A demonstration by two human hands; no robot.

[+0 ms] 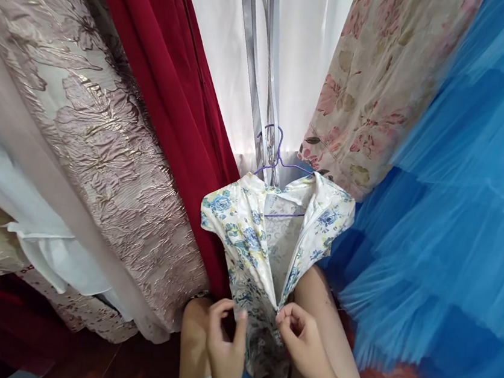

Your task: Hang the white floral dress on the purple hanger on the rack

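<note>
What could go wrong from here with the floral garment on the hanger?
The right hand pinches the floral garment near its opening's lower end; pulling down might slip it off the purple hanger, since the opening gapes.
The left hand appears not to grip the garment, so it could shift or bunch.

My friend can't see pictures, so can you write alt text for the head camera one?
A person's right hand pinches a floral garment at the bottom of its opening; the left hand is open close by. The garment is on a purple hanger, between red cloth and blue tulle.
</note>
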